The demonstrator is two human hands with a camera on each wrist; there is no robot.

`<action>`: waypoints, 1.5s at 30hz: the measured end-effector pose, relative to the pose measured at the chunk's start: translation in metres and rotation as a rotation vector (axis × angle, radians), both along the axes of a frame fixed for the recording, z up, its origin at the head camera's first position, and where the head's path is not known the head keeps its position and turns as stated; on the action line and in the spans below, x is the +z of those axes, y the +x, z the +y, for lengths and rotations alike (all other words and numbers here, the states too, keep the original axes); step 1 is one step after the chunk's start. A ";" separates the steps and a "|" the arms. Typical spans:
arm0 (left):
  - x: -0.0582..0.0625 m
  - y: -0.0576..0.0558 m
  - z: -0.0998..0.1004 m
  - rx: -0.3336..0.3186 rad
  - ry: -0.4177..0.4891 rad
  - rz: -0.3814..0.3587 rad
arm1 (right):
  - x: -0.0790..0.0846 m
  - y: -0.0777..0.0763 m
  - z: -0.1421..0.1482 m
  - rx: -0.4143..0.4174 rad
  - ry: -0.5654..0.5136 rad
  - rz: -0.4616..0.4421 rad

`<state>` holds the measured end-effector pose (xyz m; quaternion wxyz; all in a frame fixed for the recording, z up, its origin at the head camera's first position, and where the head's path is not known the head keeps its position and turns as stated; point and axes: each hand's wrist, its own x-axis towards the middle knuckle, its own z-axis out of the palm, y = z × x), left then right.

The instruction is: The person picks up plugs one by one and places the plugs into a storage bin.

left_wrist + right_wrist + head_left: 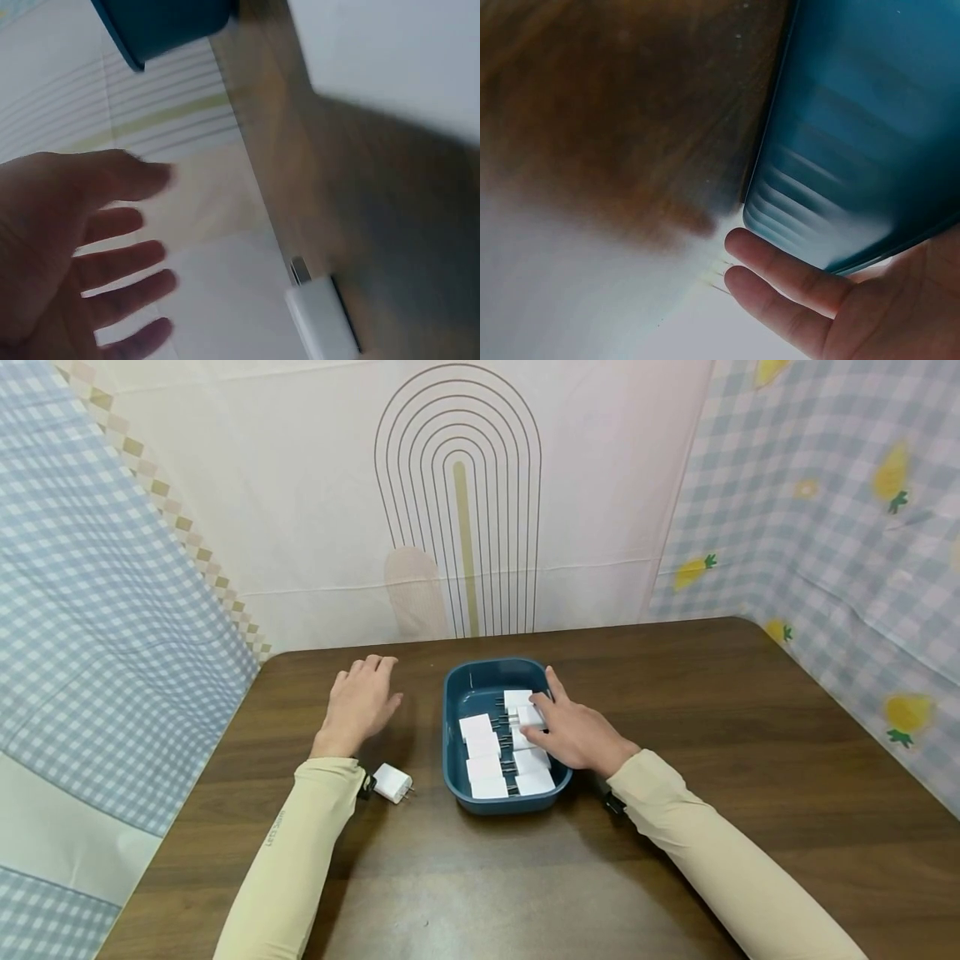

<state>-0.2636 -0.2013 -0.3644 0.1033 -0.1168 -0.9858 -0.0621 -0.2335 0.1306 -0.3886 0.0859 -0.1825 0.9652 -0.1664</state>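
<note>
A dark blue plastic tray [447, 752] holds two columns of white plug-in chargers [483, 766], their prongs facing the middle. My right hand [581, 735] reaches over the tray's right rim. Its thumb and index finger pinch a white charger [531, 716] on the right column, while other fingers [780, 262] extend outside the tray wall. My left hand [358, 702] hovers left of the tray, fingers loosely extended and holding nothing. Beside the left wrist, a single white charger [392, 783] lies on the table, prongs pointing right.
The brown wooden table [480, 885] runs back to a white cloth [315, 527] with an arch pattern. Blue checked cloths hang at the left [112, 568] and right [847, 568] sides.
</note>
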 end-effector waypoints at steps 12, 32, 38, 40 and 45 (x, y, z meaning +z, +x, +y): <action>-0.006 -0.002 -0.023 0.027 -0.041 -0.170 | -0.001 0.000 0.001 -0.005 0.002 0.002; -0.013 -0.002 -0.037 0.092 -0.047 -0.361 | -0.002 0.000 0.000 -0.014 -0.003 0.024; -0.013 -0.002 -0.038 0.090 -0.066 -0.352 | -0.002 -0.001 0.000 -0.019 -0.004 0.027; -0.013 -0.002 -0.038 0.090 -0.075 -0.358 | -0.002 -0.001 0.000 -0.018 -0.006 0.029; -0.013 -0.003 -0.036 0.089 -0.079 -0.416 | -0.002 0.000 0.000 -0.020 -0.008 0.024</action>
